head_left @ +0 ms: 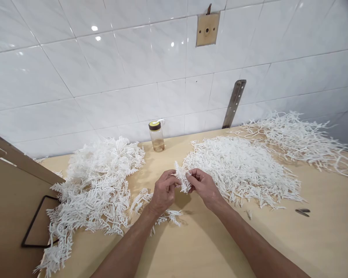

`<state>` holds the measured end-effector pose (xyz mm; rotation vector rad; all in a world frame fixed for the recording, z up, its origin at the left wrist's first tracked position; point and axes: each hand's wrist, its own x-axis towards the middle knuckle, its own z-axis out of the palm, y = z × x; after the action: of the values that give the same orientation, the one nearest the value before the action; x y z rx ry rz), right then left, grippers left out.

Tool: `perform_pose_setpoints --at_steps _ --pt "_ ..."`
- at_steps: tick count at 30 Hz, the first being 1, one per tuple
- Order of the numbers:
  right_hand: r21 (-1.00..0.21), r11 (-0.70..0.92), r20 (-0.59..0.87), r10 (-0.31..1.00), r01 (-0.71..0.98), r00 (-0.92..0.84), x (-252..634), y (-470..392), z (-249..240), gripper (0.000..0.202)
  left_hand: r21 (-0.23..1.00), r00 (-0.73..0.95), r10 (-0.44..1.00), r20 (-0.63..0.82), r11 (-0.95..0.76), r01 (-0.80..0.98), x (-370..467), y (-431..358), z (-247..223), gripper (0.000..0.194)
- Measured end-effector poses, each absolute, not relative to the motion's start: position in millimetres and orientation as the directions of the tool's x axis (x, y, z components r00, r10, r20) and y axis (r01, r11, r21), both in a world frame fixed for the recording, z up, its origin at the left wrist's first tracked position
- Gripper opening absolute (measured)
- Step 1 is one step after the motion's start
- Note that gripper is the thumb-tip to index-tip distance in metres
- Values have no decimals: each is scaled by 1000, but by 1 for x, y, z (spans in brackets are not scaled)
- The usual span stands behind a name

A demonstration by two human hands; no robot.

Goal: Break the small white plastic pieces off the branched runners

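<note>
Between my two hands, above the middle of the table, is a small white branching plastic-looking piece (182, 177). My left hand (164, 192) pinches it from the left, fingers curled. From the right, my right hand (203, 187) grips it between thumb and fingertips. A large heap of frilly white pieces (95, 185) lies to the left, and a heap of shorter white branching pieces (240, 170) sits just beyond my right hand. Several loose white strands (169, 217) lie beneath my left wrist.
A clear bottle (157, 137) with brownish liquid stands near the tiled wall. Long white strands (301, 139) spread at the back right. Small dark metal snips or tweezers (302, 212) lie on the table's right side. A brown box (14, 208) and black wire frame (36, 224) border the left.
</note>
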<state>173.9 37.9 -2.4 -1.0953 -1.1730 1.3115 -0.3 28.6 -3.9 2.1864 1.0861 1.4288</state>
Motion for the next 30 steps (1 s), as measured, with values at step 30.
perform_pose_setpoints --at_steps 30 --pt "-992 126 126 974 -14 -188 179 35 5 13 956 250 965 -85 149 -252 2 29 14 41"
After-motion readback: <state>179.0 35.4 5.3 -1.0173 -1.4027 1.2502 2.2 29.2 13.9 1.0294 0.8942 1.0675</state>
